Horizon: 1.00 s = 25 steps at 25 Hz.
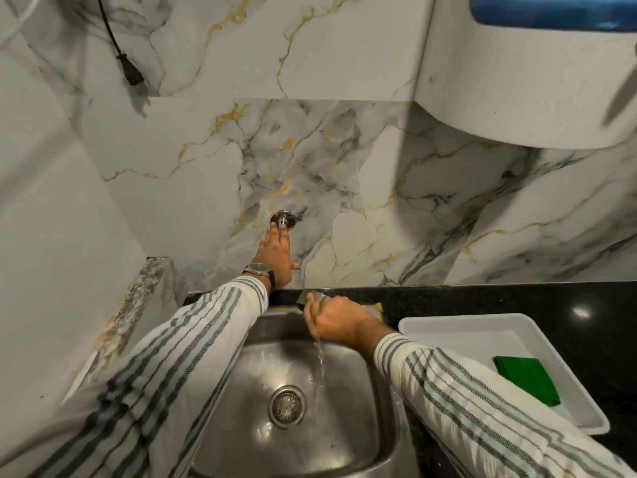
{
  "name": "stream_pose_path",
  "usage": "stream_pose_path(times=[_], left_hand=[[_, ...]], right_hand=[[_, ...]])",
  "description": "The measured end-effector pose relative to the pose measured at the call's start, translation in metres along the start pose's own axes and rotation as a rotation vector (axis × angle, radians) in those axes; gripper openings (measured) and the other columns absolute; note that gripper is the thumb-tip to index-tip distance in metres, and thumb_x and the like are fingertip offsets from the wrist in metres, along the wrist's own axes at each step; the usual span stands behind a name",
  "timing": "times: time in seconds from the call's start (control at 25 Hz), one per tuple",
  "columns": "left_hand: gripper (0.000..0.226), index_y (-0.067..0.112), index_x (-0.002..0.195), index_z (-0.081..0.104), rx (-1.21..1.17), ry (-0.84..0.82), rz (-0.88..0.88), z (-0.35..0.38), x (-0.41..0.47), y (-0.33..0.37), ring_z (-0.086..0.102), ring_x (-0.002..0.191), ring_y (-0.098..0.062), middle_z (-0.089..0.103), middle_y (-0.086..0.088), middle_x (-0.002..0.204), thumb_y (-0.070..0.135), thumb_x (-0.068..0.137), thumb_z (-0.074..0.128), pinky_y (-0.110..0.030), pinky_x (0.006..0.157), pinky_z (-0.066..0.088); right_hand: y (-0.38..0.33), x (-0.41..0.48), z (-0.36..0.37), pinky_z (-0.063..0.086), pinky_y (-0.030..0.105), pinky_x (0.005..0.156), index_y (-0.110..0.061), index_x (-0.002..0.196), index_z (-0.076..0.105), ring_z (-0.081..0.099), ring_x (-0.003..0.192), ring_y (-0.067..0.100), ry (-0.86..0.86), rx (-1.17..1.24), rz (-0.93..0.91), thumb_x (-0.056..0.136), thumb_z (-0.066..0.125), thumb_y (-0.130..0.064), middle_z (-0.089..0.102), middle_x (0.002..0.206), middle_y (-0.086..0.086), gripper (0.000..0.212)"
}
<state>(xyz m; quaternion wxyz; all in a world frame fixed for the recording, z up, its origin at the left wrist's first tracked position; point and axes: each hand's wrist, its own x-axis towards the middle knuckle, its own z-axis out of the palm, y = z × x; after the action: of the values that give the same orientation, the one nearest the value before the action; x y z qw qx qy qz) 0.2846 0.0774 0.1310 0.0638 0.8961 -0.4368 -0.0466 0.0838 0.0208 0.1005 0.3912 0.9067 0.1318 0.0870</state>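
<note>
The steel cup (310, 299) is hanging over the back edge of the sink (348, 429), tipped on its side (only its rim end is showing past the fingers). The right hand (332, 319) is gripping it, fingers curled round its body, and a thin stream of water (320, 363) is falling from under that hand into the basin, landing just right of the drain (287, 405). The left hand (275, 257) is reaching up the marble wall (379, 188), its fingers lying straight and together with the tips touching the chrome tap fitting (283, 220) and the thumb sticking out sideways. A wristwatch (259, 270) is sitting on that wrist above the striped sleeve (206, 332). To the right of the sink, a white tray (448, 322) is resting on the black counter (517, 298), with a folded green cloth (527, 379) lying inside it. A black plug (131, 72) is dangling on its cord at the upper left.
</note>
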Motion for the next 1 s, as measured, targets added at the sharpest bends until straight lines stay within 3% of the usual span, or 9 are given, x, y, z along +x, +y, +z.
stream_pose_path(times=[0.24, 0.4, 0.48, 0.52, 0.6, 0.68, 0.76, 0.88, 1.0], left_hand=[[0.099, -0.003, 0.168, -0.007, 0.173, -0.034, -0.029, -0.009, -0.011, 0.012, 0.006, 0.166, -0.045, -0.005, -0.032, 0.176, 0.043, 0.107, 0.055, -0.049, 0.136, 0.013], [0.083, -0.005, 0.168, 0.002, 0.365, 0.069, 0.072, -0.006, -0.029, 0.035, 0.002, 0.167, -0.041, -0.005, -0.031, 0.176, 0.046, 0.113, 0.037, -0.05, 0.137, 0.012], [0.071, -0.001, 0.166, 0.024, 0.134, 0.158, 0.191, 0.004, -0.045, 0.053, 0.02, 0.165, -0.038, 0.016, -0.025, 0.176, 0.046, 0.114, 0.029, -0.048, 0.135, 0.02], [0.069, 0.002, 0.159, 0.042, -0.064, 0.138, 0.203, 0.012, -0.055, 0.063, 0.04, 0.157, -0.037, 0.039, -0.022, 0.169, 0.051, 0.113, 0.027, -0.047, 0.13, 0.033], [0.077, 0.009, 0.125, 0.071, -0.543, -0.114, 0.11, 0.031, -0.077, 0.087, 0.07, 0.122, -0.033, 0.074, -0.014, 0.128, 0.068, 0.106, 0.026, -0.045, 0.107, 0.057], [0.072, 0.009, 0.117, 0.077, -0.953, -0.359, -0.02, 0.05, -0.088, 0.112, 0.076, 0.11, -0.035, 0.079, -0.015, 0.115, 0.068, 0.104, 0.037, -0.046, 0.095, 0.064], [0.055, 0.005, 0.131, 0.07, -1.214, -0.515, -0.053, 0.069, -0.092, 0.135, 0.077, 0.111, -0.043, 0.076, -0.027, 0.123, 0.05, 0.109, 0.049, -0.054, 0.095, 0.065], [0.042, 0.001, 0.135, 0.063, -1.32, -0.577, -0.048, 0.092, -0.093, 0.163, 0.075, 0.113, -0.05, 0.07, -0.04, 0.124, 0.034, 0.11, 0.056, -0.056, 0.091, 0.066], [0.043, -0.006, 0.128, 0.062, -1.316, -0.573, -0.127, 0.115, -0.092, 0.181, 0.075, 0.105, -0.055, 0.067, -0.051, 0.111, 0.032, 0.109, 0.058, -0.052, 0.085, 0.069]], right_hand=[[0.01, -0.017, -0.02, 0.063, 0.036, 0.048, 0.011, 0.123, 0.072, 0.078, 0.063, 0.026, 0.039, 0.052, 0.06, 0.087, 0.077, -0.002, 0.083, 0.091, 0.019, 0.039], [0.03, -0.042, -0.016, 0.061, 0.04, 0.067, -0.007, 0.12, 0.071, 0.078, 0.081, 0.034, -0.115, 0.588, 0.623, 0.091, 0.071, -0.016, 0.081, 0.096, 0.014, 0.03], [0.041, -0.071, -0.002, 0.058, 0.036, 0.074, -0.014, 0.114, 0.075, 0.075, 0.085, 0.031, -0.167, 0.911, 0.921, 0.095, 0.064, -0.023, 0.08, 0.093, 0.011, 0.023], [0.045, -0.088, 0.003, 0.057, 0.031, 0.073, -0.016, 0.109, 0.078, 0.074, 0.08, 0.026, -0.145, 1.037, 1.036, 0.093, 0.064, -0.022, 0.08, 0.087, 0.007, 0.022], [0.048, -0.122, 0.011, 0.053, 0.025, 0.063, -0.015, 0.095, 0.082, 0.067, 0.062, 0.013, -0.075, 1.263, 1.212, 0.09, 0.066, -0.013, 0.073, 0.069, 0.001, 0.017], [0.048, -0.153, 0.018, 0.051, 0.025, 0.045, -0.015, 0.085, 0.081, 0.06, 0.046, 0.008, -0.041, 1.426, 1.345, 0.091, 0.068, -0.009, 0.069, 0.061, 0.008, 0.016], [0.05, -0.184, 0.025, 0.05, 0.024, 0.038, -0.019, 0.089, 0.083, 0.062, 0.043, 0.011, -0.055, 1.511, 1.427, 0.093, 0.071, -0.011, 0.073, 0.065, 0.017, 0.015], [0.049, -0.229, 0.032, 0.057, 0.028, 0.045, -0.024, 0.1, 0.083, 0.066, 0.05, 0.018, -0.077, 1.678, 1.443, 0.098, 0.073, -0.024, 0.075, 0.073, 0.021, 0.01], [0.046, -0.271, 0.046, 0.065, 0.036, 0.063, -0.019, 0.1, 0.082, 0.074, 0.067, 0.021, -0.2, 1.679, 1.562, 0.101, 0.068, -0.042, 0.08, 0.083, 0.014, 0.027]])
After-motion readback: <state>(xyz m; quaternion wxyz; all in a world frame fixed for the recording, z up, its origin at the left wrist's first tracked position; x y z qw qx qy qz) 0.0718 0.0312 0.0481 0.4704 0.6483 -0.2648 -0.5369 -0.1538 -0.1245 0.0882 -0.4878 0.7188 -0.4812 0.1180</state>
